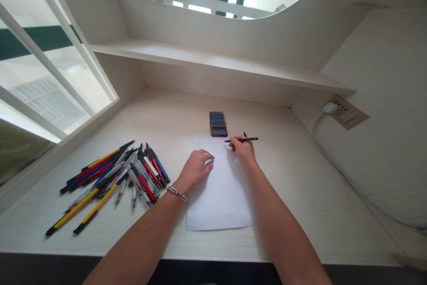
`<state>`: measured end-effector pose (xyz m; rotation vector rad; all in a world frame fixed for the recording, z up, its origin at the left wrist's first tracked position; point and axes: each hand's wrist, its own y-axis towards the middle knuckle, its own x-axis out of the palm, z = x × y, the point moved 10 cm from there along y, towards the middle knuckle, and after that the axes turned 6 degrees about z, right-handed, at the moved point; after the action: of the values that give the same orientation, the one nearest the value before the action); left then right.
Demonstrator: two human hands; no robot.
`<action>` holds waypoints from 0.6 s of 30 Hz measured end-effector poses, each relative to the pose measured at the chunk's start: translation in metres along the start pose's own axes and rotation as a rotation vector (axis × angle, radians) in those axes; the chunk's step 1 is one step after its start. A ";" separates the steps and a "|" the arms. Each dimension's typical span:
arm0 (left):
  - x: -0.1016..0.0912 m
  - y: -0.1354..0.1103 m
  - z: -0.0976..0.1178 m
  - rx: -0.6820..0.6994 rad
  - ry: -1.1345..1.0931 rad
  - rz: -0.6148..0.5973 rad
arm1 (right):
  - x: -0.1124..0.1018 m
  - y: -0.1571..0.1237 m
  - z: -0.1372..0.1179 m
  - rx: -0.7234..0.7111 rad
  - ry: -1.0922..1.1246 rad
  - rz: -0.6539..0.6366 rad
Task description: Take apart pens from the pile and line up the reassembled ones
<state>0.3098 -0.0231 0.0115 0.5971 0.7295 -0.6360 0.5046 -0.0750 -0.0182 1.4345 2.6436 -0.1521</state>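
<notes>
A sheet of white paper (218, 207) lies upright on the desk in front of me. My left hand (199, 167) rests on its upper left part, fingers loosely bent and apart, holding nothing; a chain bracelet (177, 193) circles that wrist. At the paper's upper right, my right hand (244, 151) is closed around a black pen (251, 139), whose tip points left over the sheet. A small dark piece (245, 134) sticks out behind the right hand; I cannot tell what it is. Just beyond the paper's top edge sits a phone (219, 131), its screen partly blurred.
On the left of the desk (300, 165) spreads a pile of pens (143, 176) in red, blue, black, yellow and clear. A shelf (200, 60) runs along the back. At right, a white plug with a cable (328, 156) sits in a wall socket (350, 112).
</notes>
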 end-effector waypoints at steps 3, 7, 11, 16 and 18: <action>0.001 0.001 -0.001 -0.002 -0.014 -0.001 | 0.001 -0.001 0.001 -0.035 -0.067 0.037; 0.003 0.001 -0.003 -0.010 -0.023 -0.006 | 0.000 -0.005 -0.004 -0.100 -0.116 0.038; 0.004 0.000 -0.004 -0.021 -0.027 -0.011 | 0.001 -0.007 -0.010 -0.141 -0.143 0.041; 0.004 0.000 -0.004 -0.018 -0.027 -0.014 | 0.001 -0.005 -0.013 -0.174 -0.210 0.059; 0.004 0.001 -0.004 -0.014 -0.026 -0.015 | -0.001 -0.004 -0.013 -0.178 -0.196 0.080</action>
<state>0.3107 -0.0211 0.0060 0.5701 0.7138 -0.6507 0.5014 -0.0762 -0.0050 1.3887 2.3742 -0.0456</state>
